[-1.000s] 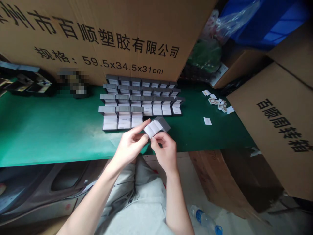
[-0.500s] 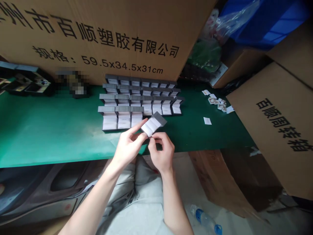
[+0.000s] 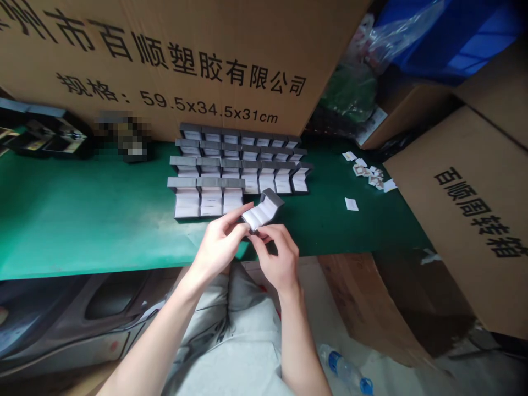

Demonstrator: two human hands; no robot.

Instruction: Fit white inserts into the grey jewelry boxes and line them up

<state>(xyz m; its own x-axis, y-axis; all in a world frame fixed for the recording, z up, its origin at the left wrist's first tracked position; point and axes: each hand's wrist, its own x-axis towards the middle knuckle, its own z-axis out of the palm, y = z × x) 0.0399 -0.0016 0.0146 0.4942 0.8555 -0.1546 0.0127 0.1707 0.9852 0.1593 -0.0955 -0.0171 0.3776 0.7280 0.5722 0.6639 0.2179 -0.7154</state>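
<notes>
A small grey jewellery box (image 3: 264, 210) with a white padded inside is held tilted, its lid up, just above the table's front part. My left hand (image 3: 218, 242) grips it, index finger along the far left side and thumb at the near edge. The fingertips of my right hand (image 3: 279, 254) are pinched at the box's near corner; whether they hold something small there cannot be made out. Behind it, rows of the same open boxes (image 3: 211, 201) stand on the green table (image 3: 103, 220), lids up and white linings showing.
A big printed carton (image 3: 173, 33) stands behind the rows. Small white cards (image 3: 351, 204) and folded white pieces (image 3: 374, 177) lie at the right. Another carton (image 3: 466, 209) borders the table there. Dark open cases (image 3: 45, 132) stand far left. A plastic bottle (image 3: 344, 369) lies on the floor.
The box in my left hand has turned and tipped slightly, showing more of its lid's side. My right hand has shifted a little to the right, its fingers still at the near corner.
</notes>
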